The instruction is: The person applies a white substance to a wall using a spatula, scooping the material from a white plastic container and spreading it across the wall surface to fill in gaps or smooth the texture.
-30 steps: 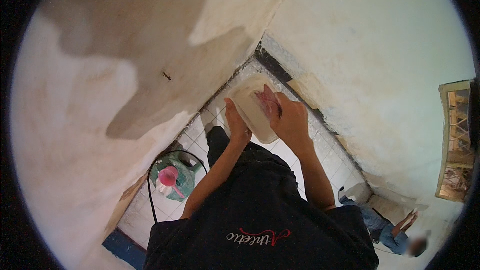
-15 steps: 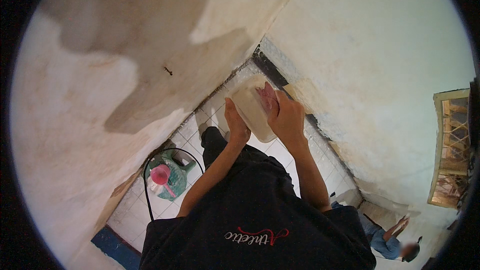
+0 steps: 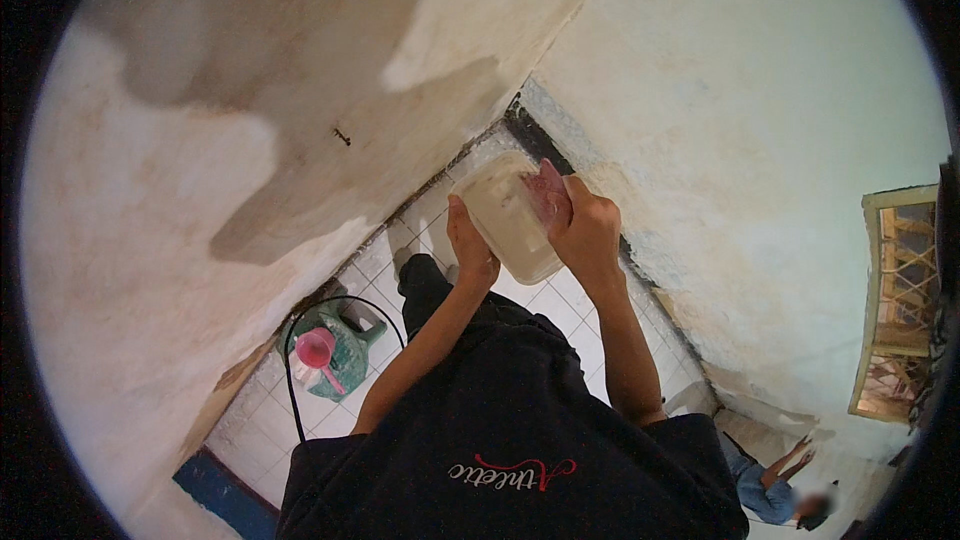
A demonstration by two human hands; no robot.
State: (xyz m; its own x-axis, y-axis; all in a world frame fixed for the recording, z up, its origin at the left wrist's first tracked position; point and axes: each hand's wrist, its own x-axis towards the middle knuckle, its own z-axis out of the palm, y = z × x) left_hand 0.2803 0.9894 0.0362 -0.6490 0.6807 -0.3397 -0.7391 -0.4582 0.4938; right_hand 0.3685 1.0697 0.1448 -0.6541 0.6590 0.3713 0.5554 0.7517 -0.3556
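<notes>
Right hand (image 3: 588,236) tight on reddish scraper (image 3: 544,190), left hand (image 3: 473,252) around tub (image 3: 508,223) edge, pink dipper (image 3: 315,348) atop green container (image 3: 349,358)

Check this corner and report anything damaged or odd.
The right wall looks damaged along its foot: ragged and patchy there, unlike the smoother surface above. Nothing odd stands out about the container in the left hand.
</notes>
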